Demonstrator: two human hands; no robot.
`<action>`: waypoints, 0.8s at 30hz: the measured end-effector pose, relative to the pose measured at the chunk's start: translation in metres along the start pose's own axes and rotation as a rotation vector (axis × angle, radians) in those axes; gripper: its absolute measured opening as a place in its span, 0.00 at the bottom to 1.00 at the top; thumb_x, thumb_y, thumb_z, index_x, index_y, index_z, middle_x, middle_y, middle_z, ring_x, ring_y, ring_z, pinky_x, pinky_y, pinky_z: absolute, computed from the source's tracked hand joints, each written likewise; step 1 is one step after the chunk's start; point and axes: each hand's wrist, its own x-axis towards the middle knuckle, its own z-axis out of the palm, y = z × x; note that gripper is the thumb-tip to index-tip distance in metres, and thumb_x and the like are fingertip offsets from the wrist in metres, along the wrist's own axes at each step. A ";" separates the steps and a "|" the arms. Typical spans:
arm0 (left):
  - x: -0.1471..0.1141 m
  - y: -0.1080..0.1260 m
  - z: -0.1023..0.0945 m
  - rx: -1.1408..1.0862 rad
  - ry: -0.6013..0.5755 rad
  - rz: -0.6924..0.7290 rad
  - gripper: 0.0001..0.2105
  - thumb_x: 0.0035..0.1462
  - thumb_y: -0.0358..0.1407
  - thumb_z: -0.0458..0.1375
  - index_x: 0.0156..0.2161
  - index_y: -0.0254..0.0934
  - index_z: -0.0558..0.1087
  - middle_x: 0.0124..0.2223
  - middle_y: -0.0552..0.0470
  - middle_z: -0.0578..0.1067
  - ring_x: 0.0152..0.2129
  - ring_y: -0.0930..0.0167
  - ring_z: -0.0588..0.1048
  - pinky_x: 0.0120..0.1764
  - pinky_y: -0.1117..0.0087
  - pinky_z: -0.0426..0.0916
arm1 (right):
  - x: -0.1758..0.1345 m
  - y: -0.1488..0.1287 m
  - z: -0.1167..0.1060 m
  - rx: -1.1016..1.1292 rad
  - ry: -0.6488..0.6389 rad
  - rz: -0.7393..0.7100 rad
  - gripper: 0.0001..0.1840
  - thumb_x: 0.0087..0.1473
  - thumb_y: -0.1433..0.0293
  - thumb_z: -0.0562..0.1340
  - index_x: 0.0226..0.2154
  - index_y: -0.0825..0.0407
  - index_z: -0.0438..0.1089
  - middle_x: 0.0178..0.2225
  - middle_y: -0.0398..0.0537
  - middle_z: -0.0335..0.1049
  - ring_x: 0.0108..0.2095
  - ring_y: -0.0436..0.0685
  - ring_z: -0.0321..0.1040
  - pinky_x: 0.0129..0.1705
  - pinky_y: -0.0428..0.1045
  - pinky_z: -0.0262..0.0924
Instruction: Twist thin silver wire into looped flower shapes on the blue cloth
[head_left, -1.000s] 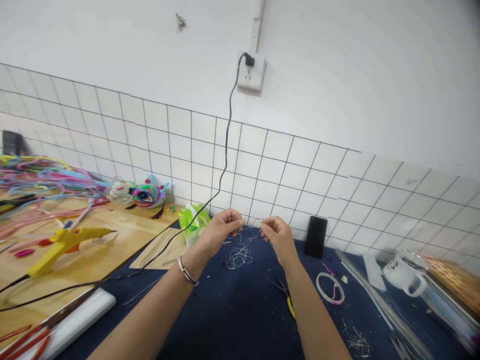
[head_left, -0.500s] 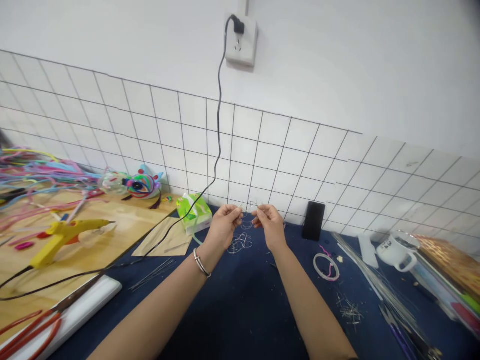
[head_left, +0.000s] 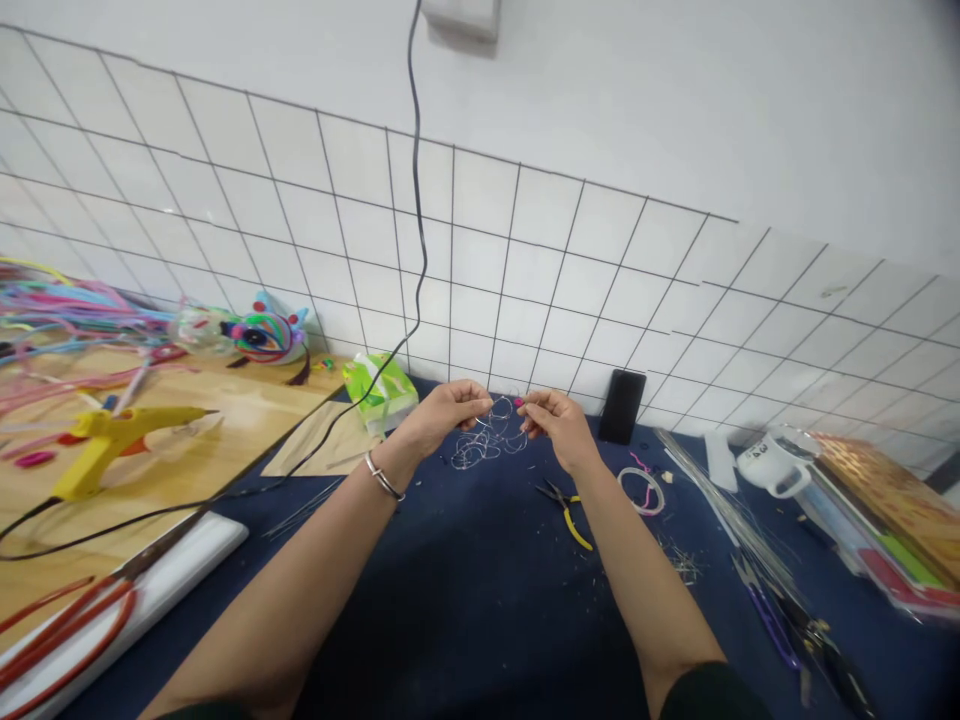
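Note:
My left hand (head_left: 454, 412), with a metal bangle at the wrist, pinches thin silvery wire (head_left: 501, 408) between thumb and fingertips. Just across from it, my right hand (head_left: 559, 425) is closed in a pinch at the other side of this wire; its fingertips partly hide what they grip. A tiny bright pink spot shows at those fingertips, too small to name. Behind and below the hands, a tangle of looped wire (head_left: 472, 450) is seen over the dark blue mat (head_left: 465, 590). Pliers (head_left: 571, 518) with yellow handles lie beside my right forearm.
To the left are a yellow glue gun (head_left: 124, 435), red-handled scissors (head_left: 82, 620) and a green tissue pack (head_left: 381, 392). A black cable (head_left: 420, 250) hangs across. On the right stand a phone (head_left: 622, 405) and a white mug (head_left: 776, 462), near a tape ring (head_left: 641, 492) and straight wires (head_left: 739, 520).
The view has tilted down and shifted. My hands have drawn slightly farther apart, still pinching the wire. The yellow-handled pliers, mostly hidden by my right arm before, now show.

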 end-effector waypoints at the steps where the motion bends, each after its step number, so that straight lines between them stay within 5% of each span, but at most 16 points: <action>1: 0.000 -0.001 0.002 0.008 -0.001 0.004 0.11 0.48 0.40 0.64 0.31 0.34 0.70 0.25 0.56 0.68 0.19 0.80 0.63 0.23 0.77 0.58 | -0.002 0.000 0.000 0.013 0.015 0.000 0.14 0.48 0.61 0.64 0.36 0.52 0.69 0.31 0.46 0.73 0.25 0.49 0.68 0.26 0.45 0.62; 13: 0.003 -0.012 0.006 0.031 0.094 0.031 0.10 0.48 0.38 0.63 0.29 0.34 0.69 0.23 0.56 0.67 0.17 0.79 0.63 0.22 0.77 0.58 | -0.007 0.009 0.007 0.089 0.070 0.010 0.14 0.47 0.61 0.65 0.36 0.51 0.68 0.34 0.44 0.72 0.29 0.48 0.69 0.31 0.45 0.65; 24: -0.008 0.010 0.006 0.174 -0.035 0.080 0.10 0.51 0.41 0.61 0.33 0.34 0.73 0.26 0.54 0.69 0.22 0.77 0.64 0.27 0.75 0.59 | -0.016 -0.004 0.010 -0.002 -0.048 0.032 0.12 0.48 0.63 0.65 0.35 0.51 0.70 0.30 0.43 0.72 0.26 0.48 0.68 0.28 0.46 0.64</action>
